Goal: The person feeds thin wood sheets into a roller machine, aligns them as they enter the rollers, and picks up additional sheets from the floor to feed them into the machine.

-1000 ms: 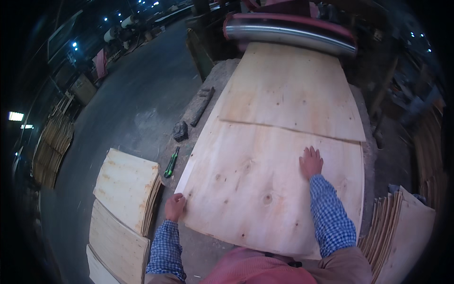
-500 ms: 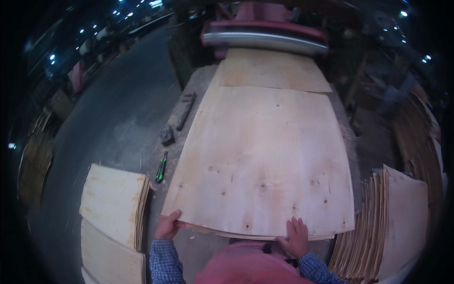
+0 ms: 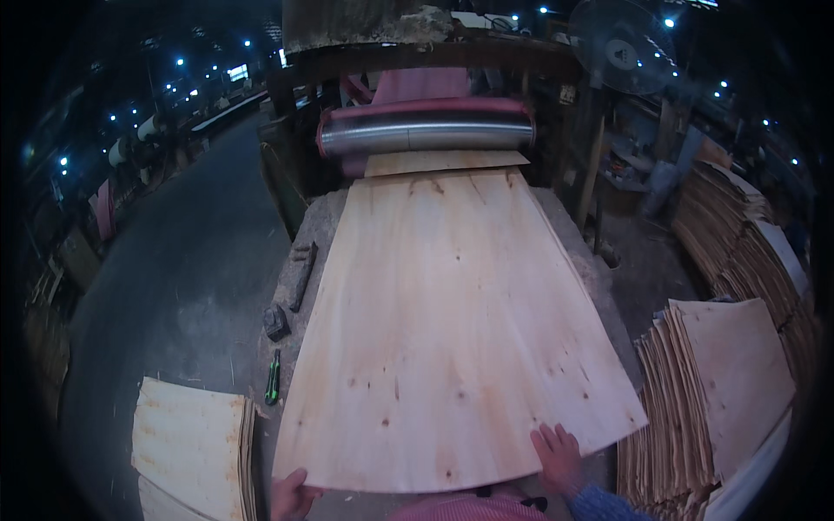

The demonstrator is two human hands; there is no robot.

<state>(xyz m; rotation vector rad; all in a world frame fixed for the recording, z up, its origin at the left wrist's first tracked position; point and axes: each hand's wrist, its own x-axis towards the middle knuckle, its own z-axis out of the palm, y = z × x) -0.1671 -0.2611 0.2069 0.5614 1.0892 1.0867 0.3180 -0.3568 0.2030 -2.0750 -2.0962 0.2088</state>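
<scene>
1. I'm looking into a woodworking factory hall, by the look of it one handling veneer.
2. At twelve o'clock I see a large metal roller [image 3: 426,135], with a broad, thin wood sheet [image 3: 452,330] stretching toward it.
3. Piled wood sheets stand at four o'clock [image 3: 738,382] and eight o'clock [image 3: 187,425].
4. At nine o'clock I have a wide, dark floor [image 3: 174,295].
5. Lamps [image 3: 238,73] dot the gloom at eleven; an industrial fan [image 3: 620,54] sits between one and two.

Dark grey floor [image 3: 187,252] (paler in patches), scattered bluish lights [image 3: 669,23].
</scene>
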